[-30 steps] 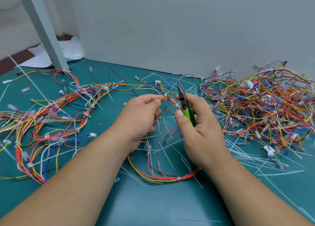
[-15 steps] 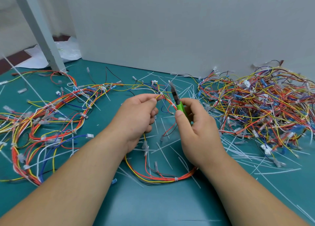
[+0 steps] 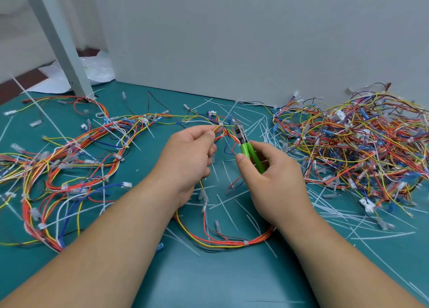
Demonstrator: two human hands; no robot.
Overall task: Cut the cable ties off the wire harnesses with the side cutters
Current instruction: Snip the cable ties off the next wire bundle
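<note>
My left hand (image 3: 188, 154) pinches a bundle of red, yellow and orange wires of a wire harness (image 3: 222, 238) that loops down towards me on the green table. A white cable tie (image 3: 221, 124) sits on the bundle just past my fingertips. My right hand (image 3: 272, 180) grips the green-handled side cutters (image 3: 247, 148); their dark jaws point up and left, slightly apart, a short way right of that tie. Another white tie (image 3: 245, 243) binds the loop near the front.
A spread of harnesses (image 3: 69, 168) covers the table's left. A dense heap of wires (image 3: 359, 145) fills the right. Several cut white tie strips (image 3: 227, 205) litter the middle. A grey wall panel (image 3: 255, 40) stands behind and a slanted grey post (image 3: 58, 40) at back left.
My right hand has slid down the cutters, so more of the green handles and the jaws show, and its fingers have loosened. My left hand keeps its pinch on the wires.
</note>
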